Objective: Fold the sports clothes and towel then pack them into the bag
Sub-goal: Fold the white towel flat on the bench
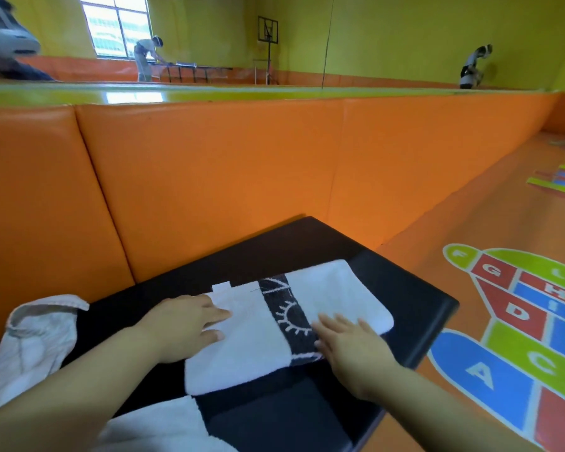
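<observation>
Under both palms lies the towel point(252, 350), white with a black patterned band, already folded into a thick rectangle on the black surface point(411, 288). The left grip point(183, 327) rests flat on the towel's left end, fingers straight and clamping nothing. The right grip point(353, 347) lies flat on the near right edge beside the band, fingers spread. Neither pinches any cloth.

The step in hand looks like smoothing the fold, so the towel stage seems close to done. Left of the left grip sits a crumpled white fabric bundle point(36, 337). Nearer the person than both grips lie another white cloth point(163, 425) and a dark item point(274, 419), which may be the bag, though that cannot be told.

Next, 1 more fold or a lift would need both grips to close on the towel's edges so the layers stay together.
</observation>
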Tool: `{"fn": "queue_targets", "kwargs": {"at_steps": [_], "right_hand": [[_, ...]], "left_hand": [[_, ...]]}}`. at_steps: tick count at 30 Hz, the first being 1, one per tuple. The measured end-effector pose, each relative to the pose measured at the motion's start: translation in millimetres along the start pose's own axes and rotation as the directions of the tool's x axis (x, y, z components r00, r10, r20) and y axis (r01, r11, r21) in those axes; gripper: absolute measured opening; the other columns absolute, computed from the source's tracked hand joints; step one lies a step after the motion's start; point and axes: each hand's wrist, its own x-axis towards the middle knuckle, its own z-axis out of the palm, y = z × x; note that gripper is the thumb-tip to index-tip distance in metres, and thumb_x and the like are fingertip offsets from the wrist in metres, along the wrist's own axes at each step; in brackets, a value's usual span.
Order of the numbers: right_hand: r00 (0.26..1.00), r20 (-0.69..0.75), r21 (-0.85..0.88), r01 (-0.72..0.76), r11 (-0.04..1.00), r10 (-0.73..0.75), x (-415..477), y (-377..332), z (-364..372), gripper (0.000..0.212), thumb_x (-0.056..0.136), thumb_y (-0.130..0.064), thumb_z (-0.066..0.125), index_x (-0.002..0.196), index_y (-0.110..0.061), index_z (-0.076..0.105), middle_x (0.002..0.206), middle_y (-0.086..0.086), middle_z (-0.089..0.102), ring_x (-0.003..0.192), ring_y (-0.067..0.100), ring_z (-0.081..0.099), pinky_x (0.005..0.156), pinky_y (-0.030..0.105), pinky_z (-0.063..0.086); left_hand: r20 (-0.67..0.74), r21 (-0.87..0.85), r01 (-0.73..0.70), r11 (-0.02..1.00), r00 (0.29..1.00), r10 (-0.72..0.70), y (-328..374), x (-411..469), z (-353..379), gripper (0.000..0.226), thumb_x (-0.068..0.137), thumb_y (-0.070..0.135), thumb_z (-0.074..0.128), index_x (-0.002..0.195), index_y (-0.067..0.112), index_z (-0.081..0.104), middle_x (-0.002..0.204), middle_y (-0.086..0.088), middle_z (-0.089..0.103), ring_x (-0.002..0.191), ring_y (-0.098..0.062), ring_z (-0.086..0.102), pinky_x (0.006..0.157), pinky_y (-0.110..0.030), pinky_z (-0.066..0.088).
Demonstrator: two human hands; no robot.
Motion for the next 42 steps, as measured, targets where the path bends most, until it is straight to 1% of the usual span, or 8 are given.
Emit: {"fn": "queue_targets", "kwargs": {"at_steps": [7, 11, 14, 20, 27, 30, 36, 42], "right_hand": [[0.971, -0.054, 0.015, -0.234, 0.972, 0.235, 26.0, 31.8, -12.5, 0.059, 0.094, -0.009, 0.033, 0.143, -0.040, 0.025, 0.158, -0.004, 0.009, 0.146, 0.031, 0.000, 0.117, 0.050, 0.008], [0.961, -0.274, 0.115, 0.081, 0.990, -0.046, -4.2, 25.2, 4.0, 0.051, 0.092, -0.018, 0.039, 0.141, -0.033, 0.040, 0.153, -0.004, 0.030, 0.140, 0.022, 0.027, 0.109, 0.038, 0.034], [0.940, -0.183, 0.096, 0.308, 0.947, -0.288, -33.5, 20.1, 21.9, 0.059, 0.087, -0.023, 0.031, 0.144, -0.038, 0.031, 0.156, -0.011, 0.019, 0.146, 0.017, 0.006, 0.119, 0.039, 0.015], [0.972, -0.038, -0.012, 0.232, 0.973, -0.232, -57.4, 15.8, 26.7, 0.068, 0.086, -0.057, 0.022, 0.149, -0.040, 0.006, 0.158, -0.017, -0.007, 0.143, 0.016, -0.022, 0.119, 0.040, -0.006], [0.880, -0.161, -0.091, 0.438, 0.895, -0.447, -73.8, 21.1, 33.4, 0.055, 0.089, -0.045, 0.032, 0.142, -0.034, 0.035, 0.154, -0.003, 0.030, 0.144, 0.022, 0.017, 0.113, 0.042, 0.004], [0.938, -0.096, 0.234, 0.347, 0.908, -0.334, -79.5, 18.3, 27.7, 0.040, 0.099, -0.034, 0.040, 0.139, -0.034, 0.042, 0.154, -0.013, 0.026, 0.142, 0.002, 0.008, 0.119, 0.030, 0.006], [0.993, -0.017, 0.799, 0.082, 0.596, -0.114, -76.1, 27.6, -1.7, 0.025, 0.100, -0.029, 0.045, 0.120, -0.031, 0.060, 0.120, -0.013, 0.063, 0.112, 0.006, 0.058, 0.103, 0.035, 0.043], [0.997, -0.057, 0.934, 0.070, 0.350, -0.047, -74.6, 41.3, -25.9, 0.029, 0.101, -0.021, 0.038, 0.117, -0.018, 0.063, 0.114, -0.004, 0.069, 0.107, 0.014, 0.064, 0.089, 0.026, 0.049]], "left_hand": [[0.003, -0.154, -0.146, 0.977, 0.989, 0.148, 48.0, -11.7, 0.7, 0.043, 0.095, 0.048, 0.043, 0.136, 0.036, 0.045, 0.099, 0.013, 0.040, 0.106, -0.011, 0.048, 0.091, -0.029, 0.042], [-0.102, -0.195, -0.194, 0.962, 0.979, 0.177, 49.4, -15.0, 14.4, 0.044, 0.092, 0.049, 0.048, 0.134, 0.038, 0.045, 0.133, 0.013, 0.027, 0.125, -0.010, 0.024, 0.099, -0.026, 0.039], [-0.039, -0.310, -0.155, 0.938, 0.988, 0.150, 46.4, -20.5, 25.8, 0.047, 0.094, 0.049, 0.044, 0.139, 0.047, 0.032, 0.153, 0.019, 0.008, 0.141, -0.010, 0.009, 0.111, -0.023, 0.025], [0.008, -0.170, -0.122, 0.978, 0.992, 0.125, 63.1, -31.5, 22.1, 0.051, 0.094, 0.052, 0.039, 0.143, 0.045, 0.025, 0.154, 0.010, 0.018, 0.136, -0.023, 0.025, 0.112, -0.030, 0.024], [0.055, -0.105, -0.151, 0.983, 0.986, 0.158, 79.1, -55.9, 16.9, 0.059, 0.090, 0.059, 0.044, 0.144, 0.042, 0.026, 0.148, 0.007, 0.025, 0.128, -0.019, 0.035, 0.108, -0.029, 0.028], [0.111, -0.220, -0.136, 0.966, 0.980, 0.164, 79.8, -65.5, 19.4, 0.070, 0.079, 0.073, 0.042, 0.142, 0.044, 0.030, 0.148, 0.013, 0.021, 0.131, -0.012, 0.027, 0.109, -0.028, 0.027], [0.070, -0.599, -0.097, 0.795, 0.982, 0.173, 78.9, -85.5, 10.7, 0.096, 0.050, 0.093, 0.044, 0.133, 0.046, 0.037, 0.136, 0.026, 0.025, 0.125, 0.003, 0.027, 0.096, -0.017, 0.033], [-0.022, -0.697, -0.144, 0.703, 0.983, 0.180, 86.8, -79.5, 1.6, 0.073, 0.057, 0.055, 0.080, 0.119, 0.059, 0.041, 0.122, 0.024, 0.036, 0.116, 0.015, 0.030, 0.088, -0.012, 0.035]]}}
